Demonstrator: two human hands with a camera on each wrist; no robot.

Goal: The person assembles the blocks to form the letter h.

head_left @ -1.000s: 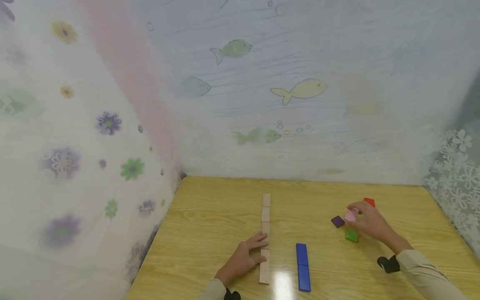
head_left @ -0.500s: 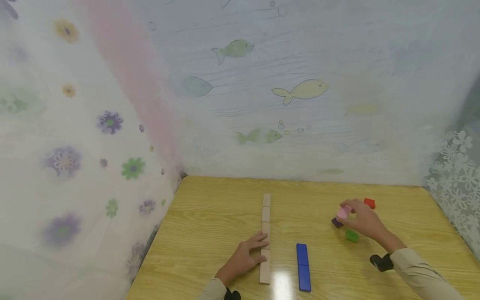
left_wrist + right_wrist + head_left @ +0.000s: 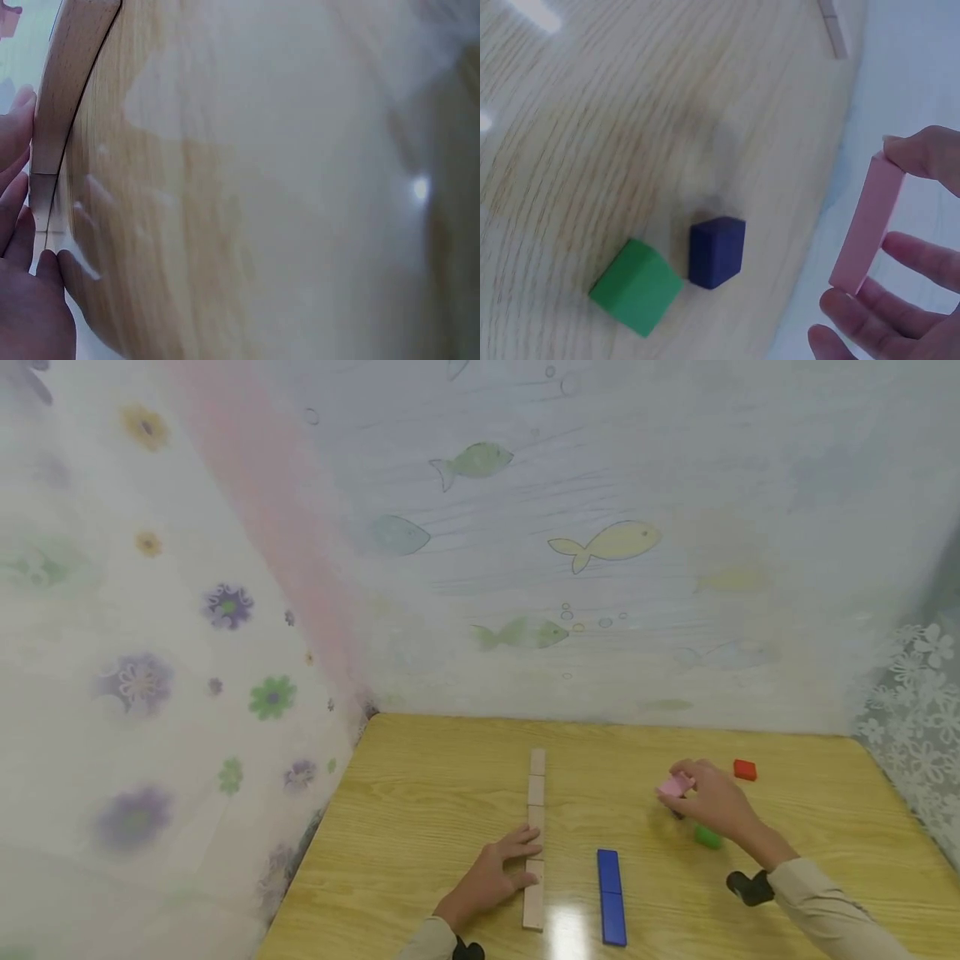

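Observation:
My right hand (image 3: 716, 806) pinches a pink block (image 3: 676, 786) between thumb and fingertips, raised over the right side of the table. In the right wrist view the pink block (image 3: 868, 225) appears as a narrow bar, its ends between thumb and fingers. Below it lie a dark purple block (image 3: 718, 253) and a green block (image 3: 637, 288); the head view has the purple one mostly hidden by the hand. My left hand (image 3: 486, 875) rests its fingers, loosely extended, against a straight row of plain wooden blocks (image 3: 536, 790). The left wrist view shows those fingertips along the wooden block's (image 3: 71, 82) side.
Two blue blocks (image 3: 611, 895) lie end to end, right of the wooden row. A red block (image 3: 745, 769) sits at the right, beyond the right hand. The wood-grain table (image 3: 420, 777) meets a fish-painted wall (image 3: 480, 677) at the back and a flowered one at the left.
My right hand has lifted the pink block and carried it left, over the purple block, tilting it. The left hand stays against the wooden row.

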